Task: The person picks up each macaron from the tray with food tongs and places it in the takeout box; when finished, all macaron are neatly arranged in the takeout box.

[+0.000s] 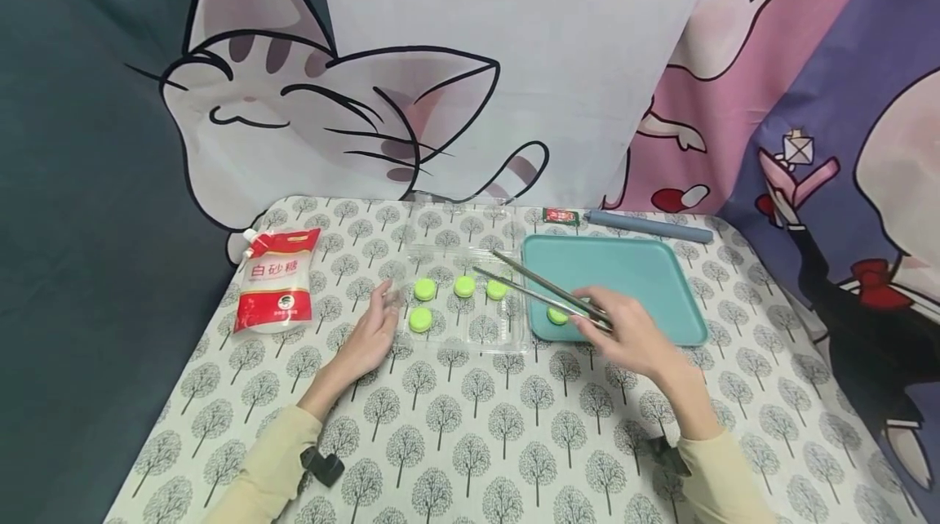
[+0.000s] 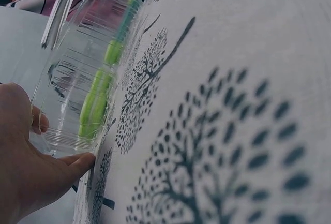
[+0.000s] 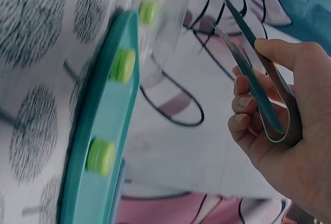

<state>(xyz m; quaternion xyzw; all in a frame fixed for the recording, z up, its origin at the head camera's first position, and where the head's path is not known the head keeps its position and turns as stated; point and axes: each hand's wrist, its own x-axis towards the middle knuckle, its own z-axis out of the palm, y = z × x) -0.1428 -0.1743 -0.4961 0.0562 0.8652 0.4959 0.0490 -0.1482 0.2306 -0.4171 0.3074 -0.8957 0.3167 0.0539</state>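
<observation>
Gripping U-bent metal tongs point(image 3: 262, 100) in right hand point(image 1: 624, 328). Touching ridged, clear plastic box point(image 1: 464, 328) with left hand point(image 1: 370, 330) loosely spread.

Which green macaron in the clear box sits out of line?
The near-left green macaron: it sits alone, nearest the person, while the other three macarons form the far row.

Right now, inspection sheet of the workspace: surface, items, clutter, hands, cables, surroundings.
Surface: tree-print tablecloth.
Job's things: clear plastic container with four green macarons; teal tray with two more macarons; metal tweezers.
Clutter: white-sugar spout pouch, left; small red-green packet and grey-blue rod beyond the tray.
Hands: left hand touches container's left side; right hand grips tweezers, tips apart.
Cables: nothing seen.
Surroundings: cat-print backdrop behind; pink-and-purple cartoon backdrop, right.
</observation>
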